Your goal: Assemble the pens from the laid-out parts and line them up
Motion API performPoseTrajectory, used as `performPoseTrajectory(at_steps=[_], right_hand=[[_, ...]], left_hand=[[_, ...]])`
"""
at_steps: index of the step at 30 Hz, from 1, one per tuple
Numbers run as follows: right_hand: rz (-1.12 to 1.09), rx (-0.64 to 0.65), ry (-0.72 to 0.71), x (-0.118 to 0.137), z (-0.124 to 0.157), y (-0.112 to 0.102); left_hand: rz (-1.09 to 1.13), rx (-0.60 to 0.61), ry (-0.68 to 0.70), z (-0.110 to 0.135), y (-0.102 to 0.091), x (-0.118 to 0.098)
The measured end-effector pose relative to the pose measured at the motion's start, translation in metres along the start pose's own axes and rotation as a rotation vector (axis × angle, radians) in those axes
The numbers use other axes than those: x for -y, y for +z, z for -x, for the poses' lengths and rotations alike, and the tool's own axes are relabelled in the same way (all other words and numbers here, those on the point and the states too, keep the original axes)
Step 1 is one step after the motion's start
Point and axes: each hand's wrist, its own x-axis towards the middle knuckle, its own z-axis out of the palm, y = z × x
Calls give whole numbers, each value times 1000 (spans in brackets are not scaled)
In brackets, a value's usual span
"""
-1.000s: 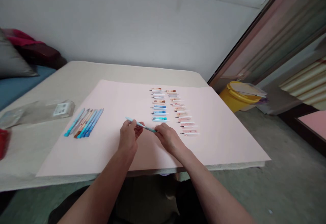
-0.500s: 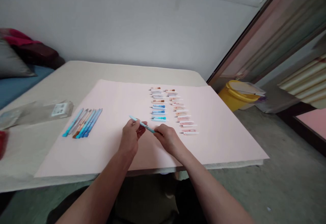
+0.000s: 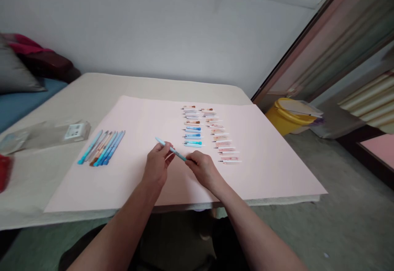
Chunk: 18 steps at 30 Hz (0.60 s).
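A red thing (image 3: 4, 173) is cut off at the left edge; next, pens (image 3: 101, 148) bunched too tightly for me to count. The left hand (image 3: 156, 162) and right hand (image 3: 201, 166) pinch one light-blue pen (image 3: 179, 155) over pink paper (image 3: 147, 119), right end hidden, one straight line now, not two parts as a second ago.

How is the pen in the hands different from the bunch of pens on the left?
The held pen is gripped by the left hand and right hand; the bunch lies on the pink sheet. The held pen is mostly light blue; the bunch mixes blues and browns. All are long and thin.
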Motion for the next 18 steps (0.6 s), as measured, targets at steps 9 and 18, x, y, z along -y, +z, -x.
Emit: performPoseTrajectory(at_steps=[9, 18], right_hand=[[-64, -3, 66, 0, 2, 2], [245, -72, 81, -1, 6, 13]], left_hand=[[-65, -28, 124, -1, 0, 5], [-70, 26, 95, 3, 3, 8]])
